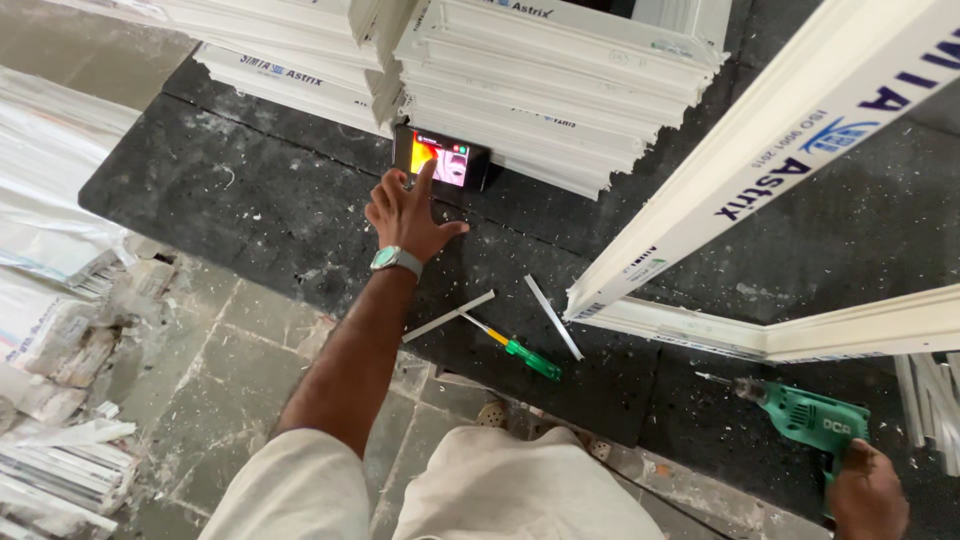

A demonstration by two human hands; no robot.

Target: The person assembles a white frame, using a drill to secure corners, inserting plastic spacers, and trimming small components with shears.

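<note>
Fingers (428,172) on propped phone (441,157)

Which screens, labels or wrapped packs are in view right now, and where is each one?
Phone: propped against white profile stack, lit red-orange screen, left hand touching it.
Label strip: blue print on the leaning white frame, right.
Plastic-wrapped packs: far left, whitish.
Drill: green, white marking, right hand holding.
</note>
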